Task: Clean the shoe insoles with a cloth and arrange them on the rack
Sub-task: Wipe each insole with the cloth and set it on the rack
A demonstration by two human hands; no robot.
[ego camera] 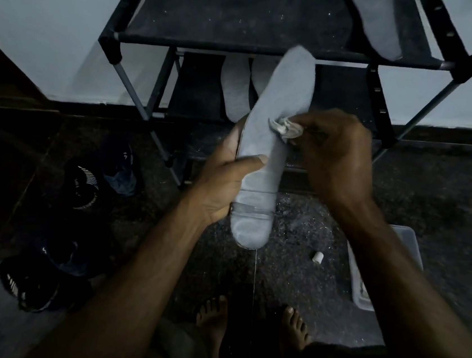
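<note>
Wiping is under way. Our left hand (222, 183) holds one insole (271, 141) in front of the rack (261, 49), its grip clamped on the insole's edge with the thumb laid across the face. Our right hand (335, 152) has its grip pinched on a crumpled cloth (283, 127), which is pressed against the insole about midway along.

As for progress, we count four insoles in sight: one in hand, one lying on the rack's top shelf (376, 21) at its right end, and two more on a lower shelf (236, 90) of the rack, partly hidden behind the one we hold. We judge those three as arranged, though whether each was wiped we cannot tell. The held insole remains to be finished and set on the rack.

Left of the rack, on the floor, lie dark shoes (87, 182); we make out about four, though the dimness blurs the count. There is one cloth.
</note>
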